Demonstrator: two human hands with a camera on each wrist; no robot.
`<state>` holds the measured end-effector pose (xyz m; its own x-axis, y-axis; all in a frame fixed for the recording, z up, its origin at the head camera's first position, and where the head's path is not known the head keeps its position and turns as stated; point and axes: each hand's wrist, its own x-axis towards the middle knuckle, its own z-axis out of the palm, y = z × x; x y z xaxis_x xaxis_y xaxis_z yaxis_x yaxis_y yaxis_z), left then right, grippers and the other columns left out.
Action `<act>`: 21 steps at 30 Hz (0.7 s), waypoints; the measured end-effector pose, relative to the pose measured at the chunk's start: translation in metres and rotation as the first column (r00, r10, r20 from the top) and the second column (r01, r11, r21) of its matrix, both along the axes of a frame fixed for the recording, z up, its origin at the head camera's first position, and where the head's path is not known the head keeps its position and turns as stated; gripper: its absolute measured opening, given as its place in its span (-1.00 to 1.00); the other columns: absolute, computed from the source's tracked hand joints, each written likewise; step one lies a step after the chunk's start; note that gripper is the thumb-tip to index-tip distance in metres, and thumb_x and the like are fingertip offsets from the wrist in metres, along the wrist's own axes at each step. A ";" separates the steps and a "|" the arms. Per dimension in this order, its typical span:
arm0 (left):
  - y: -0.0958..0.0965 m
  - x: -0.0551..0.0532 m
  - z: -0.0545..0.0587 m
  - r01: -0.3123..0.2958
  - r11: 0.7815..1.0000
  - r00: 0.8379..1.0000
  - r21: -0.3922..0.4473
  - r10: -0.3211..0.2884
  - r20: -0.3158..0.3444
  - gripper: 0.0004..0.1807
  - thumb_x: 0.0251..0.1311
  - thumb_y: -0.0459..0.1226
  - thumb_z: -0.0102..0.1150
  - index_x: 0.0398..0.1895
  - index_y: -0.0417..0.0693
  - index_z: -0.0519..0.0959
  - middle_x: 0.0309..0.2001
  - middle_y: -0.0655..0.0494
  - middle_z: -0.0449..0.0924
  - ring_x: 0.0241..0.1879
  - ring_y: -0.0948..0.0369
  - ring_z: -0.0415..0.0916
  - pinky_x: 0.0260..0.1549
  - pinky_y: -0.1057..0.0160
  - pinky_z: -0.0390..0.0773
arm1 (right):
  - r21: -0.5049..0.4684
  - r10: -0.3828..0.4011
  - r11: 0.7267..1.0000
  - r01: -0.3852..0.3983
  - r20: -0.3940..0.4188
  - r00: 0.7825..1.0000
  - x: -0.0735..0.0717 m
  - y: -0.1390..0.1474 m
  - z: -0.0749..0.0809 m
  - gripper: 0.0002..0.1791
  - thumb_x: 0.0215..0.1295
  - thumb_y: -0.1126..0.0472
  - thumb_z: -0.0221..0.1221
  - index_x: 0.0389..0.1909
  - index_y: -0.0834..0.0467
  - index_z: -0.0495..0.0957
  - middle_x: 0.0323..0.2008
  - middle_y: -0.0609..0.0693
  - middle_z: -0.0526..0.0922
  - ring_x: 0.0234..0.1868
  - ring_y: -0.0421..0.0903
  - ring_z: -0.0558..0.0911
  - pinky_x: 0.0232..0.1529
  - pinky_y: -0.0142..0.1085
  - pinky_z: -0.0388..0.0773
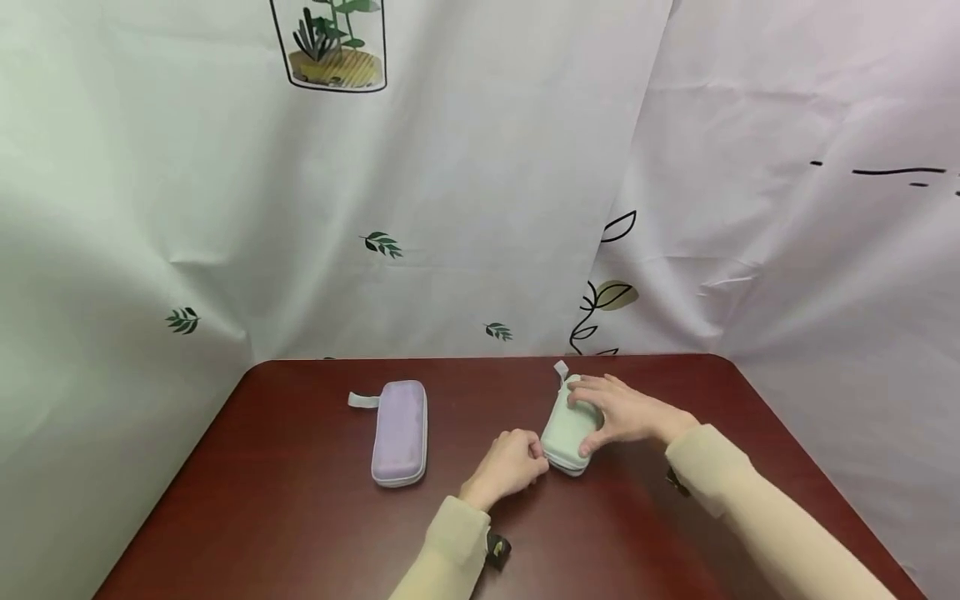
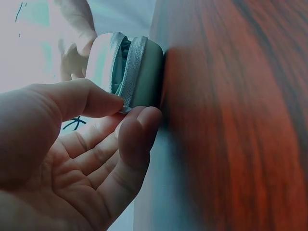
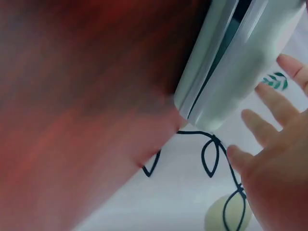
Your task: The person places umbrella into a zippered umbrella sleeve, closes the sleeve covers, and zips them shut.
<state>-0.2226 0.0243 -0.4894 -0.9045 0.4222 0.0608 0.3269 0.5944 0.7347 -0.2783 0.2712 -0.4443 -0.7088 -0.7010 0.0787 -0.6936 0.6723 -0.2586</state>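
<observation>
A mint green zippered case [image 1: 567,427] lies on the right part of the table, its wrist strap [image 1: 561,368] toward the back. My left hand [image 1: 510,463] is at its near left corner, thumb and fingertips pinching the zipper pull [image 2: 125,109]. The zipper gapes, showing a dark slit [image 2: 120,67] between the two halves in the left wrist view. Over the lid's right side lies my right hand [image 1: 618,411], its fingers spread and fairly straight in the right wrist view. A purple case [image 1: 399,433] with a pale strap [image 1: 363,401] rests apart, on the left.
The dark red-brown table [image 1: 285,500] has rounded far corners. Behind and beside it hangs a white curtain [image 1: 480,183] printed with leaves and a jar of plants. A small black device [image 1: 497,550] shows at the left wrist.
</observation>
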 end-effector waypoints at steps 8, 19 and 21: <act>-0.002 0.000 -0.002 -0.009 1.000 1.000 0.030 0.009 -0.006 -0.84 0.14 -0.35 0.21 -0.54 0.02 0.48 -0.74 0.30 0.44 -0.75 0.33 0.41 -0.63 0.33 0.37 | 0.088 0.193 0.978 -0.190 -0.032 0.981 -0.013 -0.002 -0.003 -0.19 -0.39 -0.19 0.55 -0.07 0.03 0.45 0.25 0.20 0.46 0.29 0.26 0.37 0.22 0.09 0.30; -0.007 -0.004 -0.004 -0.036 0.997 0.999 0.072 0.037 -0.003 -0.84 0.17 -0.38 0.19 -0.51 0.01 0.48 -0.75 0.29 0.43 -0.78 0.33 0.41 -0.67 0.33 0.37 | 0.142 0.276 0.958 -0.250 -0.208 0.939 -0.010 0.012 -0.019 -0.37 -0.20 -0.05 0.53 -0.13 -0.05 0.41 0.22 0.16 0.48 0.24 0.10 0.45 0.15 0.02 0.42; -0.010 -0.006 -0.004 -0.049 0.997 0.999 0.066 0.049 0.001 -0.84 0.16 -0.37 0.20 -0.52 0.01 0.48 -0.76 0.29 0.43 -0.77 0.32 0.42 -0.67 0.33 0.37 | 0.129 0.280 0.958 -0.255 -0.243 0.929 -0.010 0.011 -0.021 -0.40 -0.15 -0.08 0.51 -0.14 -0.04 0.41 0.18 0.15 0.51 0.22 0.10 0.47 0.14 0.02 0.42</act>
